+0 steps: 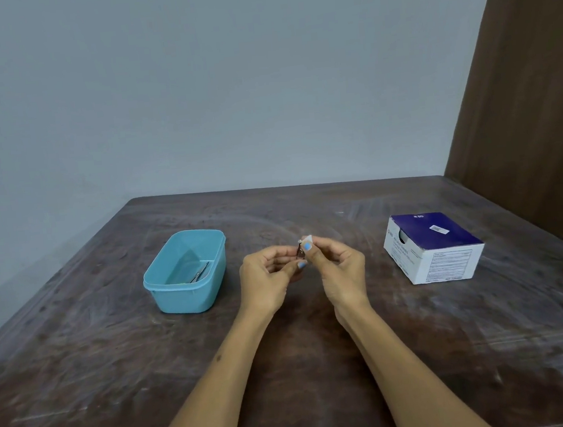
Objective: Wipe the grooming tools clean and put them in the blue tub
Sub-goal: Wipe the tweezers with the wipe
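Pinching a small dark metal grooming tool [299, 252] steady, the left hand [268, 276] is bracing it — the right hand [336, 265] fingers are rubbing a white wipe [307, 238] over it, beside the light-blue plastic tub [185, 272].

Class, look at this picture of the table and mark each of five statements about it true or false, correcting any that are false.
1. The blue tub is to the left of both hands. True.
2. The blue tub has nothing in it. False: at least one slim metal tool lies inside.
3. The left hand and right hand meet over the table, holding a small dark tool between them. True.
4. The white and dark blue box stands inside the tub. False: it sits on the table, far to the right of the hands.
5. The right hand pinches a small white wipe at its fingertips. True.
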Demonstrator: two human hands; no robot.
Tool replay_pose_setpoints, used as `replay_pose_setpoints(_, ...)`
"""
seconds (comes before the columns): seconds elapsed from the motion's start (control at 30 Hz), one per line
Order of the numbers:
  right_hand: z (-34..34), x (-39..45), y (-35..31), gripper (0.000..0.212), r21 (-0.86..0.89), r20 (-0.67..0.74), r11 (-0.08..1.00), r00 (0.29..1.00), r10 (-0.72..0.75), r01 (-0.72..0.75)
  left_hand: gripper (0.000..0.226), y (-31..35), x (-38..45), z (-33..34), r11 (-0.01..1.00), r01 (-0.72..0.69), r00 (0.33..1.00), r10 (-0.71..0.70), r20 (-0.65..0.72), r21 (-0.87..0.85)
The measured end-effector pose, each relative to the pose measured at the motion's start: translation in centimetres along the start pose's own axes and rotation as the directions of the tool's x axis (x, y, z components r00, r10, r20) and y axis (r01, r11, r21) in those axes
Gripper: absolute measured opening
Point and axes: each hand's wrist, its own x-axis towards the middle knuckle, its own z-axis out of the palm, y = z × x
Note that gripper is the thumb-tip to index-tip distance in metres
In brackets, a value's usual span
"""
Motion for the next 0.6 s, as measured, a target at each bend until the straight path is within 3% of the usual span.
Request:
replay_pose_setpoints(0.2, -0.06, 0.19, 0.19, 0.019, -0.088, 0.026, 0.994, 0.997, -0.068, 0.070, 0.022, 0.09, 0.01, -0.01, 1.000, -0.018, 1.000, 0.018, -0.015, 0.010)
replay_pose_setpoints(0.6, 0.28, -0.01, 0.02, 0.011, -0.022, 0.028, 0.997, 0.997, -0.068, 0.068, 0.022, 0.21, 0.26, -0.15, 1.000, 0.028, 0.998, -0.029, -0.055, -0.014)
